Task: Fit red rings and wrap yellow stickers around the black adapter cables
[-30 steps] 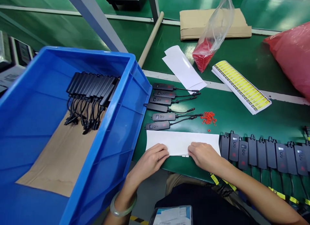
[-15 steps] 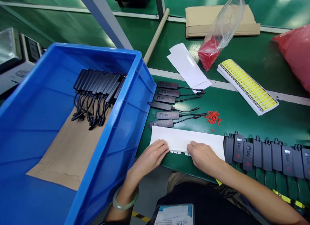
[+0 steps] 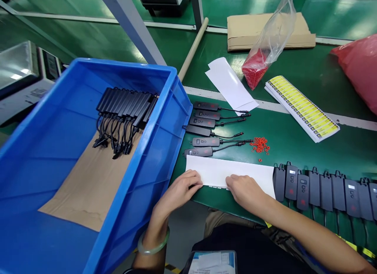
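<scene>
A white paper sheet (image 3: 216, 170) lies blank side up at the table's near edge, and small white tabs show along its near side. My left hand (image 3: 185, 185), with a pale green bangle on the wrist, grips the near edge left of the middle. Farther right on that edge my right hand (image 3: 246, 189) is closed, its thumb and finger pinching the paper. Just beyond the sheet lie several dark grey controllers (image 3: 203, 142) with short cables. More controllers (image 3: 326, 191) stand in a row at its right end.
At left a blue bin (image 3: 165, 120) holds black cabled devices (image 3: 123, 105) on cardboard (image 3: 88, 187). Orange rings (image 3: 259, 145) are heaped past the sheet. Farther back are white sheets (image 3: 232, 85), yellow label sheets (image 3: 303, 107), a bag of red bits (image 3: 255, 69) and flat cardboard (image 3: 271, 30).
The view has shifted slightly. Fewer of the white tabs show below the sheet's near edge. Both hands stay on the paper, with only small finger movement.
</scene>
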The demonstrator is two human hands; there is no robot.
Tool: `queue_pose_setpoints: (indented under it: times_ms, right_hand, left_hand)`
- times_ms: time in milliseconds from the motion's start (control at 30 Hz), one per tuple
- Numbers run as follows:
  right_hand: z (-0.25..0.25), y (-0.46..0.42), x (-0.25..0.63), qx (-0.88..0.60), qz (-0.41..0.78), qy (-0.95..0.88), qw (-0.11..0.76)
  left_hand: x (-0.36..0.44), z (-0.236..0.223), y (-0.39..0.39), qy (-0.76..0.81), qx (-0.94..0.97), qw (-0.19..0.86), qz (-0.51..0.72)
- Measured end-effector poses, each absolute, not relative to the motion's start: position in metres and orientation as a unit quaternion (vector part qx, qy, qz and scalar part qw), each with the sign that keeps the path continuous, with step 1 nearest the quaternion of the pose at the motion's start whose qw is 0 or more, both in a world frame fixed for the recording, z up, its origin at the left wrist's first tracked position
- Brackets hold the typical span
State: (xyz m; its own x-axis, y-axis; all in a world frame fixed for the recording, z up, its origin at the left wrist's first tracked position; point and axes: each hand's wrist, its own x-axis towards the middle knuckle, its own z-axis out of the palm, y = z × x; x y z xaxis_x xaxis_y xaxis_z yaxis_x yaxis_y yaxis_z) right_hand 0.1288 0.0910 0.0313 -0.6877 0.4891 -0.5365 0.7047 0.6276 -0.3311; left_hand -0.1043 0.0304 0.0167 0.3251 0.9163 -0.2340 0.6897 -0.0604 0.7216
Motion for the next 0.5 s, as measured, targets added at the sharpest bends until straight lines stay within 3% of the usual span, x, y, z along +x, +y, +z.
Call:
queue_pose_setpoints:
  times_ms: [367,500]
  right_hand:
    - [0.032,0.087,0.128,0.360,-0.257,0.876,0.193]
    - [0.032,0.089,0.127,0.333,-0.273,0.887,0.167]
  left_hand:
    - [-0.101,0.019,0.036,0.611,0.722,0.311,0.094]
    - [-0.104,0.020,0.036,0.608,0.707,0.340,0.126]
